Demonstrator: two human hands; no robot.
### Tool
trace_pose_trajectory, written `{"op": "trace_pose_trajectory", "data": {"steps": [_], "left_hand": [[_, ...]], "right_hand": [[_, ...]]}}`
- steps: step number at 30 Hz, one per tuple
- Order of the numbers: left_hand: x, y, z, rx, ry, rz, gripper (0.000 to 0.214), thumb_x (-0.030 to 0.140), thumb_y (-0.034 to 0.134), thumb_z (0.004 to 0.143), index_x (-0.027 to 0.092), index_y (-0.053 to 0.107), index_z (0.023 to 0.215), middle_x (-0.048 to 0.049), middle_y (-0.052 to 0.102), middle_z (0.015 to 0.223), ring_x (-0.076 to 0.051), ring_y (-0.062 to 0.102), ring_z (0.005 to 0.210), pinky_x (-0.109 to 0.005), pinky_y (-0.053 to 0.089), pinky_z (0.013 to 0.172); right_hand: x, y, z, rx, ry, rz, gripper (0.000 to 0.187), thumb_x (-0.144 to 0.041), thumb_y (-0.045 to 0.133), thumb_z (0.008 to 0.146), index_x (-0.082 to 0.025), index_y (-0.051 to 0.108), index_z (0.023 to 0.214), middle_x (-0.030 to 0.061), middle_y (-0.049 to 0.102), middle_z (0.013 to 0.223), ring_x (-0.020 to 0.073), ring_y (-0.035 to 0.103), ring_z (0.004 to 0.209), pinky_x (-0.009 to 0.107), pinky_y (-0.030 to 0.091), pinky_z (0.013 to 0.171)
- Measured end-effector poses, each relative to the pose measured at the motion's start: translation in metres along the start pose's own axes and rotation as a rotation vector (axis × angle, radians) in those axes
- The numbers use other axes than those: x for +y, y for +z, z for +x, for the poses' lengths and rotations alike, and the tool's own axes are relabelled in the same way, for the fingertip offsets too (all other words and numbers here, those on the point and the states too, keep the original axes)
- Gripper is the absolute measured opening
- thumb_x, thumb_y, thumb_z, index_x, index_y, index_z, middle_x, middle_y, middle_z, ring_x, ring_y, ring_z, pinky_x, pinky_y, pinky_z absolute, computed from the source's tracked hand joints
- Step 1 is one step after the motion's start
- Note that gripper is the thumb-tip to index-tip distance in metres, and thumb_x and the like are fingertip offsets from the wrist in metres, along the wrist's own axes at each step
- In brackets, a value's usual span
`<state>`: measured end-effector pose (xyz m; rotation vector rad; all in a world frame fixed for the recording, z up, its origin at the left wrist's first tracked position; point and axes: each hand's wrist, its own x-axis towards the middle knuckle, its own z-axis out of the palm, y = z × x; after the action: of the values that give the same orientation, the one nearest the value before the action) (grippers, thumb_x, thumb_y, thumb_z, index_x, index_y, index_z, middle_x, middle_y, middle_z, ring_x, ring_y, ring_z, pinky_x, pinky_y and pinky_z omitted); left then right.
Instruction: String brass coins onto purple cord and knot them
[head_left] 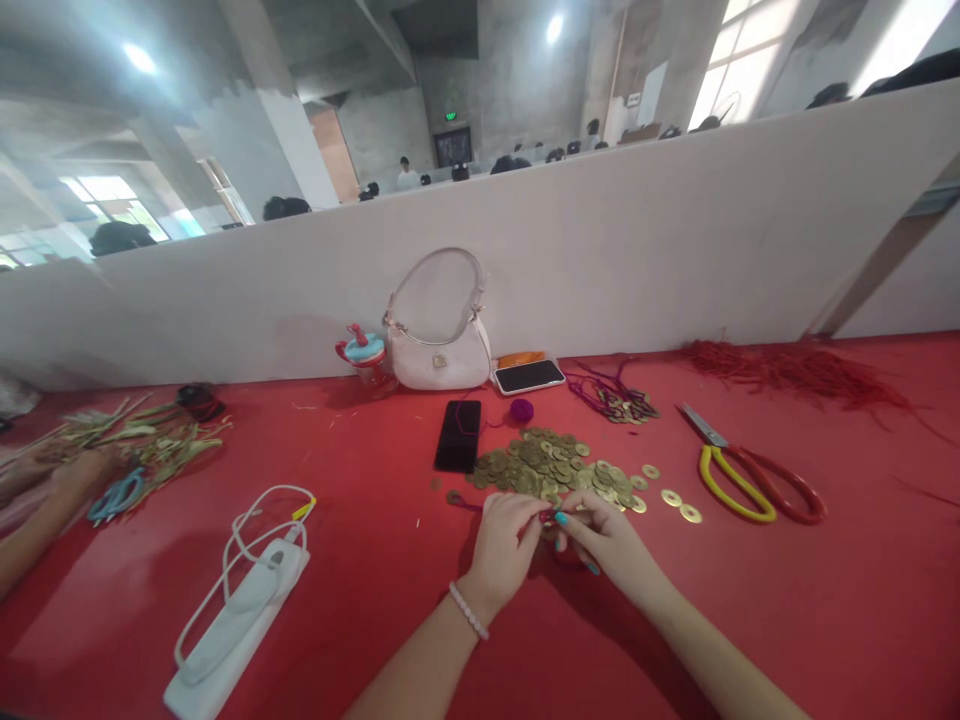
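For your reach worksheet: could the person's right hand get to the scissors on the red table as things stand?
Probably yes: the right hand is pinching cord with the left hand, but only bare red table and a few loose coins lie between it and the scissors.

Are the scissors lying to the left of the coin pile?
No, the scissors lie on the red table to the right of the coin pile.

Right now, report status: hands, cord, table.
Left hand and right hand pinch purple cord together. Coin pile just beyond. Scissors lie right, apart.
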<state>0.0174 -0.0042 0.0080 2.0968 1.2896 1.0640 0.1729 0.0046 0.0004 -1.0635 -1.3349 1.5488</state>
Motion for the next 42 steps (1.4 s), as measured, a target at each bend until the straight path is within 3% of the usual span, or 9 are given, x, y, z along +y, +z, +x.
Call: {"op": "trace_pose_trajectory", "data": {"steps": [8, 12, 15, 17, 21, 24, 27, 34, 42], "left_hand": [[-0.001, -0.006, 0.001, -0.029, 0.103, 0.028, 0.017, 0.015, 0.049, 0.083, 0.021, 0.064, 0.088, -0.0016, 0.068, 0.084, -0.015, 0.057, 0.080, -0.034, 0.035, 0.086], [0.001, -0.007, -0.001, 0.025, 0.066, -0.034, 0.015, 0.017, 0.047, 0.083, 0.019, 0.062, 0.085, -0.0044, 0.066, 0.084, -0.017, 0.056, 0.082, -0.035, 0.036, 0.086], [0.001, -0.005, -0.001, 0.162, -0.053, -0.312, 0.012, 0.020, 0.046, 0.082, 0.017, 0.058, 0.083, -0.0066, 0.062, 0.089, -0.018, 0.055, 0.087, -0.034, 0.039, 0.084], [-0.001, -0.004, 0.001, 0.269, -0.169, -0.618, 0.009, 0.022, 0.047, 0.081, 0.017, 0.054, 0.082, -0.0072, 0.060, 0.094, -0.018, 0.055, 0.090, -0.032, 0.040, 0.084], [-0.007, -0.004, 0.005, 0.334, -0.353, -1.176, 0.011, 0.028, 0.050, 0.077, 0.018, 0.045, 0.079, -0.0035, 0.060, 0.079, -0.016, 0.057, 0.076, -0.031, 0.041, 0.076], [-0.010, -0.001, 0.007, 0.263, -0.437, -1.277, 0.015, 0.029, 0.051, 0.076, 0.019, 0.041, 0.079, 0.0077, 0.042, 0.051, -0.008, 0.042, 0.048, -0.024, 0.038, 0.061], [-0.010, 0.005, 0.005, 0.176, -0.525, -1.184, 0.020, 0.029, 0.053, 0.074, 0.020, 0.036, 0.077, 0.0123, 0.026, 0.047, -0.004, 0.024, 0.041, -0.020, 0.033, 0.055], [-0.008, 0.012, 0.002, -0.049, -0.512, -1.009, 0.025, 0.035, 0.052, 0.074, 0.018, 0.035, 0.066, 0.0082, 0.031, 0.054, -0.005, 0.027, 0.046, -0.017, 0.025, 0.047], [0.000, 0.006, 0.003, -0.045, -0.498, -0.905, 0.022, 0.035, 0.055, 0.072, 0.013, 0.053, 0.073, 0.0010, 0.048, 0.063, -0.007, 0.041, 0.054, -0.019, 0.033, 0.050]], "right_hand": [[0.003, -0.001, -0.001, -0.065, 0.030, 0.025, 0.035, -0.051, 0.056, 0.072, -0.019, 0.043, 0.074, -0.0050, 0.053, 0.045, 0.0041, 0.029, 0.031, 0.017, 0.020, 0.033], [-0.002, -0.007, -0.004, 0.059, -0.168, -0.252, 0.027, -0.045, 0.053, 0.077, -0.018, 0.059, 0.075, 0.0036, 0.061, 0.065, 0.0140, 0.053, 0.055, 0.027, 0.043, 0.052], [-0.009, -0.013, -0.007, 0.213, -0.382, -0.454, 0.023, -0.039, 0.053, 0.078, -0.021, 0.068, 0.079, 0.0078, 0.062, 0.094, 0.0226, 0.054, 0.093, 0.037, 0.041, 0.085], [-0.012, -0.016, -0.009, 0.286, -0.424, -0.449, 0.023, -0.039, 0.052, 0.079, -0.023, 0.068, 0.081, 0.0078, 0.059, 0.101, 0.0238, 0.052, 0.099, 0.039, 0.037, 0.090], [-0.014, -0.018, -0.008, 0.379, -0.355, -0.111, 0.025, -0.042, 0.049, 0.080, -0.020, 0.059, 0.075, 0.0064, 0.062, 0.087, 0.0207, 0.056, 0.086, 0.035, 0.044, 0.079], [-0.010, -0.019, -0.002, 0.393, -0.254, -0.005, 0.028, -0.045, 0.040, 0.083, -0.021, 0.047, 0.071, -0.0012, 0.052, 0.058, 0.0147, 0.051, 0.055, 0.028, 0.044, 0.056], [-0.004, -0.021, 0.004, 0.431, -0.231, -0.261, 0.025, -0.043, 0.044, 0.080, -0.021, 0.045, 0.070, -0.0036, 0.044, 0.053, 0.0135, 0.045, 0.050, 0.025, 0.038, 0.050], [0.011, -0.022, 0.010, 0.306, -0.252, -1.139, 0.026, -0.024, 0.043, 0.079, -0.019, 0.055, 0.101, 0.0032, 0.065, 0.068, 0.0183, 0.059, 0.060, 0.026, 0.038, 0.055], [0.004, -0.022, 0.019, 0.418, -0.195, -1.534, 0.020, -0.026, 0.045, 0.083, -0.017, 0.057, 0.097, 0.0047, 0.068, 0.074, 0.0197, 0.062, 0.067, 0.027, 0.034, 0.058]]}}
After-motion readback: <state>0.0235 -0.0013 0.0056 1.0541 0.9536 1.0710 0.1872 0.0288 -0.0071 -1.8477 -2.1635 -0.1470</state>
